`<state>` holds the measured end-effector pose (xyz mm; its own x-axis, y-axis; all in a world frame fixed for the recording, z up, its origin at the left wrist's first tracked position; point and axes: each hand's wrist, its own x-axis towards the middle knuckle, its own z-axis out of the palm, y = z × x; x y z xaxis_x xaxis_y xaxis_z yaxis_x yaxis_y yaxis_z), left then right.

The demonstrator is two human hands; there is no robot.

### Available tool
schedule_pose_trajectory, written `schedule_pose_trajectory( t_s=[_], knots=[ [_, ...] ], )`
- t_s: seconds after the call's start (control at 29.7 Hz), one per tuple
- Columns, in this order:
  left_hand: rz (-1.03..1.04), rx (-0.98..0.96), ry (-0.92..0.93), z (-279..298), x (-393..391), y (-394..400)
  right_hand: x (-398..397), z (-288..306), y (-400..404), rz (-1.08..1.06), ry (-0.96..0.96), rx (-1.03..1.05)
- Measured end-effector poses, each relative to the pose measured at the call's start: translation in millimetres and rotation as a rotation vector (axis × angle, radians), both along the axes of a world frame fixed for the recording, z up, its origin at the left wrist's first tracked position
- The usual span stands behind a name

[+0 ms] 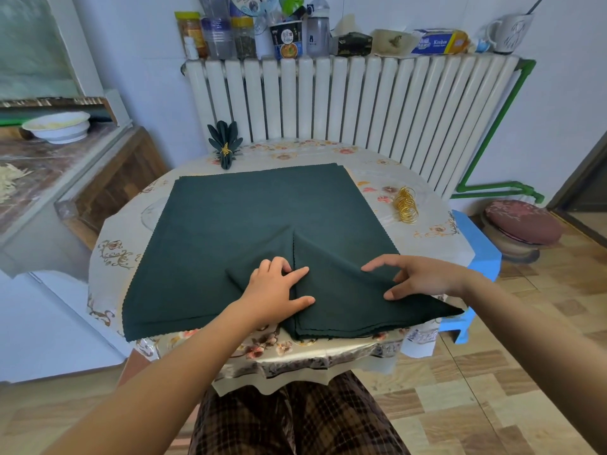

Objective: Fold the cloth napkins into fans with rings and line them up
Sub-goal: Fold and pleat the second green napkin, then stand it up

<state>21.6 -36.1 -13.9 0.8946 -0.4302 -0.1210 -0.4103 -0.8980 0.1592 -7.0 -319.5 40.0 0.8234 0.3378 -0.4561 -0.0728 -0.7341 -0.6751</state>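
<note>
Both hands are laid on the dark green cloth napkin: left hand pressed flat, fingers spread; right hand pinching the folded flap.

A stack of dark green cloth napkins lies flat and square across the middle of the table. The top napkin has its two near corners folded inward, their edges meeting along a centre line that runs away from the near edge. One finished fan napkin stands at the far left, cinched by a gold ring. A cluster of loose gold rings rests just right of the stack.
</note>
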Motion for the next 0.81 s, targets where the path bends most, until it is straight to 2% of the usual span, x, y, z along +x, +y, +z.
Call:
schedule_pose_trajectory(
  t_s=[0.07,0.2,0.3,0.37,0.4,0.47,0.57,0.67,0.81],
  knots=[
    [0.008,-0.017,0.013,0,0,-1,3,7,-2,-0.06,0.052,0.171],
    [0.048,-0.064,0.015,-3,0,0,15,13,3,-0.159,0.0,0.258],
    [0.073,-0.121,0.025,-6,-2,0,24,5,10,-0.287,0.214,0.686],
    [0.082,-0.159,0.023,-7,-3,2,29,1,17,-0.358,0.306,0.801],
    [0.083,-0.173,0.022,-7,-3,2,32,-1,22,-0.371,0.27,0.76],
    [0.095,-0.217,0.042,-8,-4,3,36,-8,29,-0.355,0.091,0.551],
    [0.2,-0.415,0.11,-8,0,2,39,-15,46,-0.387,-0.162,0.263],
    [0.315,-0.568,0.188,-4,3,-1,45,-23,65,-0.45,-0.313,0.179],
    [0.321,-0.574,0.19,-1,0,-2,57,-36,82,-0.476,-0.376,0.133]
  ],
)
